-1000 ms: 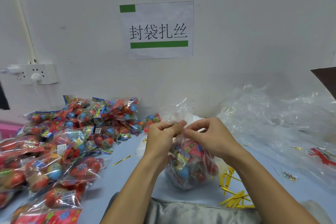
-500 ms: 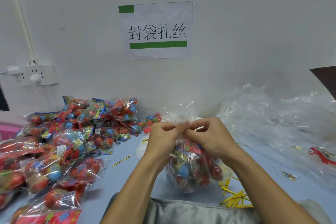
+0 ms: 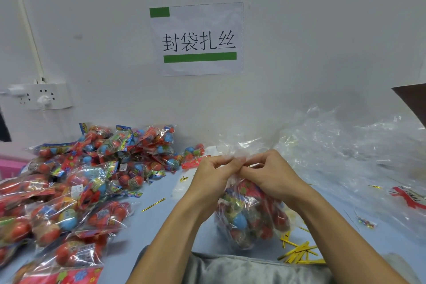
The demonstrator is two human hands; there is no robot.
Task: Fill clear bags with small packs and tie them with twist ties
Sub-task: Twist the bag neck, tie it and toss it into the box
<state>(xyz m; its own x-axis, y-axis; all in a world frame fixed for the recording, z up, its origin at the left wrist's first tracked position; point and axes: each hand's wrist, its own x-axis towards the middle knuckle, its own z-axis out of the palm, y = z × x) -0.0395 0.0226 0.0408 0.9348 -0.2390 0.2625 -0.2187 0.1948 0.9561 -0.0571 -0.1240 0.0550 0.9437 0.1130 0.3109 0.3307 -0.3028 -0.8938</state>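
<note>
Since the earlier frames the filled clear bag (image 3: pixel 250 217) has turned a little under the hands, its blue pack now facing the near side, while both hands have kept to the same spot at its neck. Nearest the viewer, a grey garment (image 3: pixel 249 270) covers the person's lap at the table's (image 3: pixel 147 226) near edge. Just right of it, a loose heap of gold twist ties (image 3: pixel 299 253) lies on the blue tabletop by the near edge. The bag hangs between the forearms, stuffed with red, blue and green small packs, its bottom close to the table's surface. Above it, the left hand (image 3: pixel 213 175) and the right hand (image 3: pixel 274 175) meet fingertip to fingertip, both pinching the gathered neck of the bag; a glint of gold shows between the right fingers, though whether it is a tie cannot be told. A single gold twist tie (image 3: pixel 153 204) lies apart on the table, left of the left forearm. Filled bags (image 3: pixel 69 191) are heaped along the table's left side to its far left corner. Crumpled empty clear bags (image 3: pixel 345 157) pile up across the far right. Beyond, on the wall, a paper sign (image 3: pixel 197 38) with green bars hangs above the table, and a white socket (image 3: pixel 42 96) sits to the far left.
</note>
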